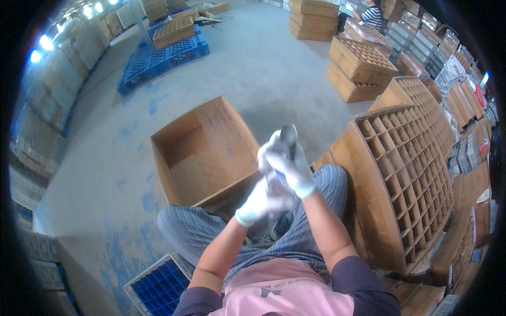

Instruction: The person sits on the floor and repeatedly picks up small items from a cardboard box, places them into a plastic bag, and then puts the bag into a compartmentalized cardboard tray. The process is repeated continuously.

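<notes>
White gloves cover both my hands, which meet in front of my knees. My left hand (265,199) and my right hand (290,166) are around a dark, roughly cylindrical object (289,136), blurred by motion; its kind cannot be told. Its dark end sticks out above the fingers. Just beyond my knees, left of the hands, lies an open cardboard box (209,158) with nothing visible inside but marks on its wall. To the right, a cardboard box with a grid of dividers (407,177) stands tilted, close to my right knee.
A white crate with blue compartments (158,288) sits at lower left. Blue plastic pallets (166,59) bear a divided carton (174,33). More divided cartons (359,63) and stacked boxes (314,19) stand at upper right, near a person in a striped top (371,17).
</notes>
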A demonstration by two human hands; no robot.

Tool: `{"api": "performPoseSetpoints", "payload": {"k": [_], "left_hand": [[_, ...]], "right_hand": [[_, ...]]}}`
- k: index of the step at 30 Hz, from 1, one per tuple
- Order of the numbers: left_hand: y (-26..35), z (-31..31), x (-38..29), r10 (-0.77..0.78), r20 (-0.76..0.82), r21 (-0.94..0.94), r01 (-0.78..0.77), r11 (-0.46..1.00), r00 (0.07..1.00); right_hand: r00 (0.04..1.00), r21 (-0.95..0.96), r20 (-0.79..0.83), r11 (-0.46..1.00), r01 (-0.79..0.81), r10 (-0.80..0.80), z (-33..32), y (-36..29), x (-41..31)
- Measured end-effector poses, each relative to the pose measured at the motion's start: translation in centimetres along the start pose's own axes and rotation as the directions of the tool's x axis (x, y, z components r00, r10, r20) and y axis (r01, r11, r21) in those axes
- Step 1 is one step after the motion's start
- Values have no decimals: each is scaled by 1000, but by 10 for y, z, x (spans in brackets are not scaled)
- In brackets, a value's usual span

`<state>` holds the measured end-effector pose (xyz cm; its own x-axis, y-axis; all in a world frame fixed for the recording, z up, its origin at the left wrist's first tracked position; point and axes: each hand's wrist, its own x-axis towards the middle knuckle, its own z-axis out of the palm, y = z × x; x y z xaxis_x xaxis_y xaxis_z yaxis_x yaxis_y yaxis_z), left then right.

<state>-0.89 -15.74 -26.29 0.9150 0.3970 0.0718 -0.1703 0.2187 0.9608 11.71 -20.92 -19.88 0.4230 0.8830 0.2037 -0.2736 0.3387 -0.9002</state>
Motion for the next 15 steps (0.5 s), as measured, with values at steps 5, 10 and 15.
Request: {"api": "performPoseSetpoints", "payload": {"k": [5, 10, 15], "left_hand": [[9, -3, 5, 28, 180, 73, -42, 996, 983], [22, -1, 4, 111, -187, 225, -68, 972, 976], [23, -12, 4, -95, 172, 142, 71, 987, 981]], "right_hand": [[948, 336, 270, 939, 70, -167, 3, -3, 9], [984, -156, -143, 985, 79, -102, 0, -1, 11], [986, 410, 162, 911, -46, -23, -15, 16, 20]]}}
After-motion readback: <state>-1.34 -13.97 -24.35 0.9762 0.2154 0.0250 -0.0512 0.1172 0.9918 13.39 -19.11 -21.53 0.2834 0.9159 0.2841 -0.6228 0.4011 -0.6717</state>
